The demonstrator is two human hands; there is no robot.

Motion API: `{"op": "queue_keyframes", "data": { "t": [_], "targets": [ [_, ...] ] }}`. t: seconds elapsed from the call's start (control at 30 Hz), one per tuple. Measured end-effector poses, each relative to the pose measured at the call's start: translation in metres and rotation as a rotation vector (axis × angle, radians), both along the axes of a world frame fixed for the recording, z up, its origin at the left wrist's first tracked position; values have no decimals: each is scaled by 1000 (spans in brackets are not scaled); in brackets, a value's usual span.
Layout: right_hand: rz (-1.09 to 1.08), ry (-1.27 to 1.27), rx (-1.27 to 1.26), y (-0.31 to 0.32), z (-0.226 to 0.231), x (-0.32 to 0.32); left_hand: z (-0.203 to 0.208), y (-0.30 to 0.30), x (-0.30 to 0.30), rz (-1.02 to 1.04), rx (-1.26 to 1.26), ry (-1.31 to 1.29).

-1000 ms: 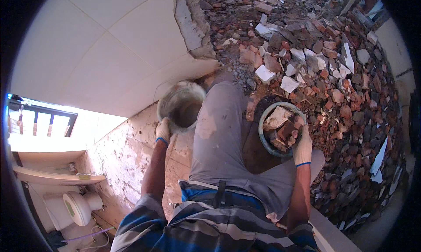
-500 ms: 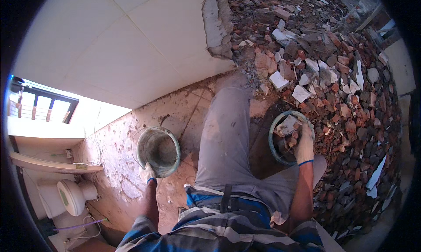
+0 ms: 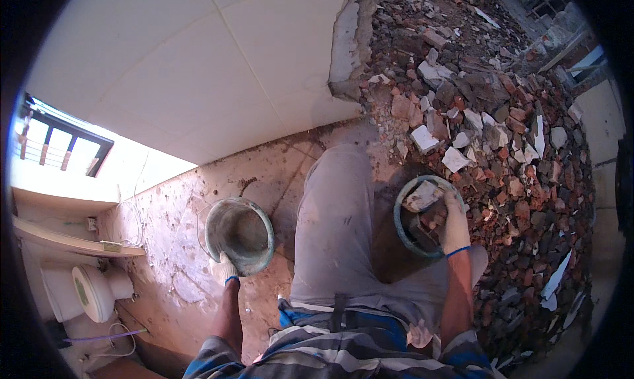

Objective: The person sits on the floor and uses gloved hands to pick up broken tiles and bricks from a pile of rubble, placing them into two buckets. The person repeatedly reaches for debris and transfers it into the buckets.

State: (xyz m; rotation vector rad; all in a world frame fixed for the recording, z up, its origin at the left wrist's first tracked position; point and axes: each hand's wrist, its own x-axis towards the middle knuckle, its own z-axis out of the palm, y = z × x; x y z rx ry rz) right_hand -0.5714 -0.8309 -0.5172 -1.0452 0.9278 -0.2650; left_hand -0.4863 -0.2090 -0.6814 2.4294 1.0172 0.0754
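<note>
My left hand [image 3: 223,269], in a pale work glove with a blue cuff, closes on the near rim of a dirty greenish bucket [image 3: 267,224]. Nothing but grime shows inside this bucket, and its thin wire handle hangs out to the left. On the right, my gloved right hand [image 3: 454,228] grips the right rim of a second bucket [image 3: 401,228], its fingertips partly hidden at the edge. A whitish rubble chunk [image 3: 422,197] and darker brick pieces [image 3: 426,226] fill part of this bucket. It stands beside my right leg, at the rubble's edge.
Broken brick and tile rubble [image 3: 522,201] covers the right side. A pale wall with a broken edge [image 3: 345,42] rises ahead. My grey-trousered leg [image 3: 333,214] stretches between the buckets over the dusty floor [image 3: 178,247]. A toilet [image 3: 92,293] stands far left, below a barred window [image 3: 63,141].
The right bucket has shifted slightly left and toward me, with my right hand still at its rim. The left bucket and hand have barely moved. The view has turned a little.
</note>
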Motion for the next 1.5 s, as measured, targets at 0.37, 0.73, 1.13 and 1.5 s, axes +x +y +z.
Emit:
{"op": "queue_keyframes", "data": {
  "t": [0.37,0.73,1.13,1.5],
  "targets": [
    [597,-16,-53,86,-2,150,8,5,22,-96,34,-14],
    [1203,-373,-1021,169,-51,281,-1,2,19,-37,26,-3],
    [829,-159,30,95,-86,240,5,-6,15,13,67,-11],
    [560,219,-413,35,-169,91,-5,8,14,-47,-76,-124]
  ]
}}
